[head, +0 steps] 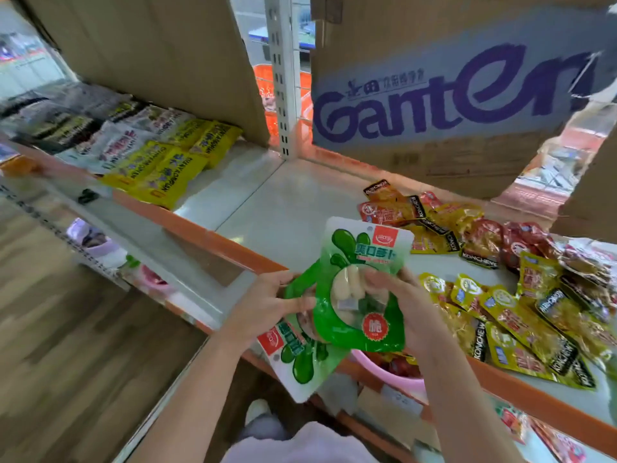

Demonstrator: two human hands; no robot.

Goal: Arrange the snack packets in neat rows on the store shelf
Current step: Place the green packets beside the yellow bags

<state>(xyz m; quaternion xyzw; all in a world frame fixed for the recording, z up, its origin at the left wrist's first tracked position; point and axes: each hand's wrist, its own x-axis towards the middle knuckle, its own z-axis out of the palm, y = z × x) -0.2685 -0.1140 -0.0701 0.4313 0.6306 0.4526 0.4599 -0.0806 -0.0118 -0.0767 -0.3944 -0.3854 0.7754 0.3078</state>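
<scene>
While the yellow packets (173, 165) toward the shelf's (267, 202) left end already lie in overlapping rows, the task looks less than half done: at the right end, red and yellow packets (500, 279) sprawl in a loose heap from the back edge to the orange front edge, and the middle stretch of the shelf holds nothing yet. Two green packets are in hand above that front edge, near the heap's left side. The upper green packet (360, 289) stands upright, facing the camera; the lower green packet (297, 355) hangs upside down beneath it, overhanging the front edge. The left hand (267, 305) reaches in from the left, its fingers pinching the packets' left sides, thumb on top. The right hand (404, 305) curls its fingers round the upper packet's right side, fingertips pressed on the clear window. Judging by this, the green packets probably go on the bare middle next, and the heap remains to be sorted.
</scene>
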